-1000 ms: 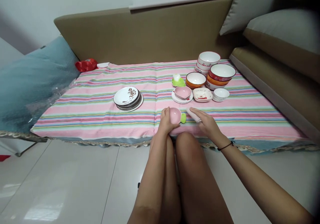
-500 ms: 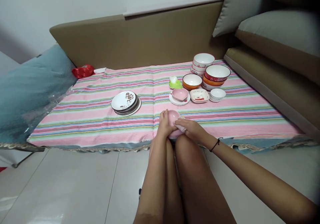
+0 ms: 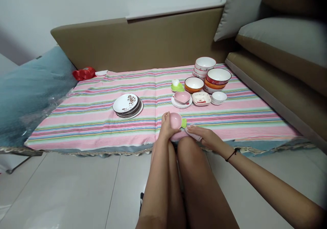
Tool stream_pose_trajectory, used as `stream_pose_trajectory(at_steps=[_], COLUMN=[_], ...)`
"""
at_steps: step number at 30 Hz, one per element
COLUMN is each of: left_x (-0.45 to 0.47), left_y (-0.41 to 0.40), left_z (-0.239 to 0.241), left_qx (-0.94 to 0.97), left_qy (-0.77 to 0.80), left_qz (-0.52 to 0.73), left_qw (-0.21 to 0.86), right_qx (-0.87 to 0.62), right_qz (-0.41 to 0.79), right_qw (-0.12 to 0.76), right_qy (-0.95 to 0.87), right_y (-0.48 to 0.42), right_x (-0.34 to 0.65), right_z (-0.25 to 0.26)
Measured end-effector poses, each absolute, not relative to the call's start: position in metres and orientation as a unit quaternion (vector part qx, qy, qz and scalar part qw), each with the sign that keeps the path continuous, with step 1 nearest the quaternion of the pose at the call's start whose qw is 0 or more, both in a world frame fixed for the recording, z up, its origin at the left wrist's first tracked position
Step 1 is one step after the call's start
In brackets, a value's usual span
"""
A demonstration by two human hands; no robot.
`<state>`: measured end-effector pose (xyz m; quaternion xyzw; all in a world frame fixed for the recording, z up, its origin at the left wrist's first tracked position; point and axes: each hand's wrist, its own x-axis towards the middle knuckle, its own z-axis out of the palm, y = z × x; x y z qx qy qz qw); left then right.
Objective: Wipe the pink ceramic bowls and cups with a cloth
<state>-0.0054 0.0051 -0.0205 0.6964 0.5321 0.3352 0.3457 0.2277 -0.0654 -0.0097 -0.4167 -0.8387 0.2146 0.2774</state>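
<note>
A small pink bowl (image 3: 175,120) with a green leaf-shaped handle is gripped by my left hand (image 3: 167,128), its fingers wrapped round the left side. The bowl is tilted with its hollow facing me, just above the striped cloth near my knees. My right hand (image 3: 204,136) is apart from it on the right, closed on a pale folded cloth (image 3: 193,134) that its fingers partly cover. Beyond my hands, a pink heart-shaped bowl (image 3: 182,97) rests on white plates (image 3: 182,105). Beside these stand square dishes (image 3: 201,98) and a stack of small white dishes (image 3: 219,97).
Patterned plates (image 3: 126,103) are stacked on the striped cover (image 3: 89,120) at left. Larger bowls (image 3: 205,64) stand at the back right, with an orange bowl (image 3: 194,84) and a green dish (image 3: 177,86) nearby. A red packet (image 3: 84,73) lies far left. Cushions (image 3: 283,38) rise at right.
My right hand with the cloth has moved right, off the bowl, and the green handle now shows. My left hand keeps its hold on the bowl. The view has shifted slightly.
</note>
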Motion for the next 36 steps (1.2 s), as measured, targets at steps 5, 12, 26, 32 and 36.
stream_pose_trajectory(at_steps=[5,12,26,32,36], left_x=[-0.004,-0.009,-0.005,-0.012,-0.017], left_y=[0.001,0.000,-0.001,0.003,0.006], left_z=[-0.016,-0.013,-0.022,-0.021,-0.024], left_qx=[0.653,0.657,0.663,0.636,0.618], left_qy=[0.555,0.553,0.533,0.513,0.511], left_qz=[0.372,0.397,0.407,0.425,0.449], left_qw=[0.356,0.325,0.332,0.389,0.394], right_qx=[-0.469,-0.403,-0.450,-0.482,-0.431], right_qz=[0.178,0.197,0.141,0.147,0.159], right_qw=[0.323,0.329,0.299,0.336,0.304], right_qy=[-0.803,-0.831,-0.830,-0.795,-0.835], right_y=[-0.063,-0.042,-0.026,-0.016,-0.021], right_x=[0.231,0.200,0.201,0.213,0.200], right_z=[-0.006,-0.006,-0.019,-0.004,0.000])
